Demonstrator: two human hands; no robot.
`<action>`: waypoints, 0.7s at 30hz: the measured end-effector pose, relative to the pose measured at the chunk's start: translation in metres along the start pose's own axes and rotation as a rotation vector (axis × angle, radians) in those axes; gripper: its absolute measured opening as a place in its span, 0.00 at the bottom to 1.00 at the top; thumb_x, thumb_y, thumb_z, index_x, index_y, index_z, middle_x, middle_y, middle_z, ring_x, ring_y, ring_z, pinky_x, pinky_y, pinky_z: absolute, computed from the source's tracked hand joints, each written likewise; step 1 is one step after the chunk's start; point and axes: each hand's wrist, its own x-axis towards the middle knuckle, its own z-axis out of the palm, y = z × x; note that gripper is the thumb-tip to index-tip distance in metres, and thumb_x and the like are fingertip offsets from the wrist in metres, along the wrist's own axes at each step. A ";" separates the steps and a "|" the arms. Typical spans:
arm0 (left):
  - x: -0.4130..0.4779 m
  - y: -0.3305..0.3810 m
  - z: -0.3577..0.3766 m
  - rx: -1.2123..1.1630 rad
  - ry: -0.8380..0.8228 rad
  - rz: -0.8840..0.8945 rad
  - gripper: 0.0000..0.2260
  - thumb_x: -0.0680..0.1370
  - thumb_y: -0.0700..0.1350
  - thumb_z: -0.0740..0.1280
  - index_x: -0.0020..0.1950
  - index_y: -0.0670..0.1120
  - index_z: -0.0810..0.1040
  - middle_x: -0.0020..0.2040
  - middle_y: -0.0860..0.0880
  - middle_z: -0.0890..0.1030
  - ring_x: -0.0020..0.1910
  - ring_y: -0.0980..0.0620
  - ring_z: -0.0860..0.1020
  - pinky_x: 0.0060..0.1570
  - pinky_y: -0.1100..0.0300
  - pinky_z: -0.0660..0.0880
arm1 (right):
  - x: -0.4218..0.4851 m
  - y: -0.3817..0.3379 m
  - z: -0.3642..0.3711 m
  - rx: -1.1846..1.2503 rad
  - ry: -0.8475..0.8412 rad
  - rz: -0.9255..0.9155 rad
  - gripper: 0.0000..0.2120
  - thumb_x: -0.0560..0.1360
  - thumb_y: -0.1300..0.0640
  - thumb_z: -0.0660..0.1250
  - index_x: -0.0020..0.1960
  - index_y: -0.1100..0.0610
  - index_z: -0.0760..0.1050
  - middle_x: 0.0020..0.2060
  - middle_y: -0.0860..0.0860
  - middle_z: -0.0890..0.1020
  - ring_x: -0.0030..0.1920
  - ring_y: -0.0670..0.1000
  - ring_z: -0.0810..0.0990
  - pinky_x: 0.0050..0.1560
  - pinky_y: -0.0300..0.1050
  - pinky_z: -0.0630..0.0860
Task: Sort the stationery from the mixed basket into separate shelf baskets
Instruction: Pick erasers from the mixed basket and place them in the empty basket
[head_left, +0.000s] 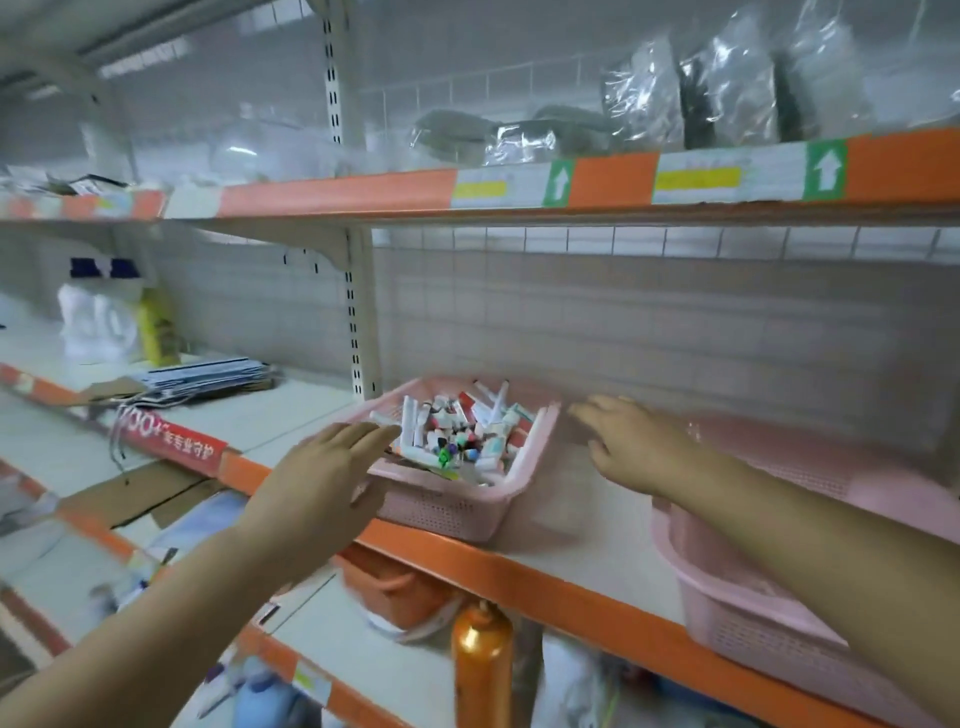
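A pink mixed basket (441, 506) stands on the middle shelf, filled with several pens, markers and small stationery pieces (457, 428). My left hand (317, 478) reaches over its near left corner with fingers straight, touching or just above the rim. My right hand (636, 444) hovers open to the right of the basket, fingers spread, holding nothing. A second pink basket (737, 603) sits at the right on the same shelf, partly hidden by my right forearm; its inside is mostly hidden.
The orange-edged shelf (545, 582) has bare surface between the two baskets. Folded paper bags (202, 376) and a white bag (98, 322) lie to the left. An orange bottle (480, 660) and orange basket (395, 587) stand on the lower shelf. Plastic-wrapped goods (727, 88) fill the top shelf.
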 end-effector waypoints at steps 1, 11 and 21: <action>0.004 -0.009 0.003 -0.015 -0.005 -0.016 0.20 0.77 0.45 0.63 0.69 0.46 0.70 0.64 0.50 0.75 0.63 0.47 0.74 0.57 0.55 0.73 | 0.013 -0.003 0.005 -0.003 -0.004 0.004 0.24 0.76 0.58 0.57 0.72 0.52 0.61 0.65 0.52 0.69 0.66 0.55 0.67 0.62 0.46 0.67; 0.102 -0.100 0.049 -0.026 0.018 0.049 0.22 0.75 0.43 0.68 0.69 0.44 0.70 0.63 0.45 0.76 0.61 0.43 0.75 0.58 0.52 0.72 | 0.169 -0.018 0.055 -0.013 -0.054 -0.013 0.17 0.73 0.62 0.59 0.62 0.55 0.71 0.56 0.55 0.75 0.55 0.56 0.74 0.53 0.48 0.74; 0.176 -0.126 0.107 -0.120 -0.097 0.123 0.23 0.80 0.48 0.59 0.75 0.50 0.60 0.71 0.52 0.67 0.69 0.52 0.65 0.65 0.61 0.63 | 0.251 -0.011 0.124 -0.064 -0.219 -0.037 0.20 0.75 0.64 0.60 0.64 0.49 0.73 0.59 0.53 0.73 0.54 0.55 0.74 0.51 0.44 0.70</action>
